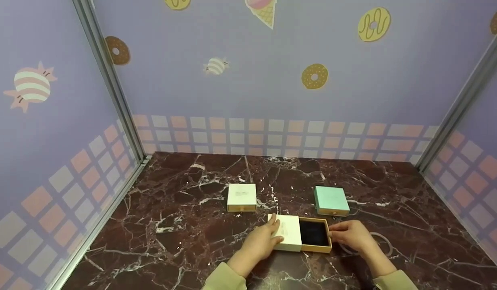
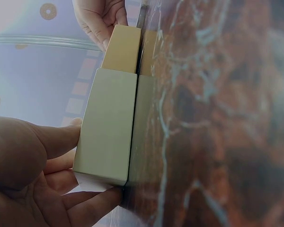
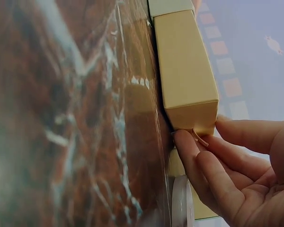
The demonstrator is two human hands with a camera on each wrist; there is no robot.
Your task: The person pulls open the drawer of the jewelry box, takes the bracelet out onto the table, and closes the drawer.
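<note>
A cream box sleeve (image 1: 288,233) lies on the table with its gold drawer (image 1: 328,247) pulled out to the right, showing a black lining (image 1: 313,233). My left hand (image 1: 259,241) grips the sleeve's left end, thumb on the near side and fingers across to the far side. At the drawer's outer end, my right hand (image 1: 351,235) holds the edges between thumb and fingertips. A small ribbon tab (image 3: 199,138) sticks out loose there among the fingers. Beside the right wrist lies a pale translucent bangle (image 1: 388,243), partly hidden by the hand.
A second cream box (image 1: 242,196), closed, sits behind to the left. Behind the right hand is a closed mint-green box (image 1: 332,199). The dark red marbled table (image 1: 184,249) meets patterned lilac walls (image 1: 272,92) at the back and both sides.
</note>
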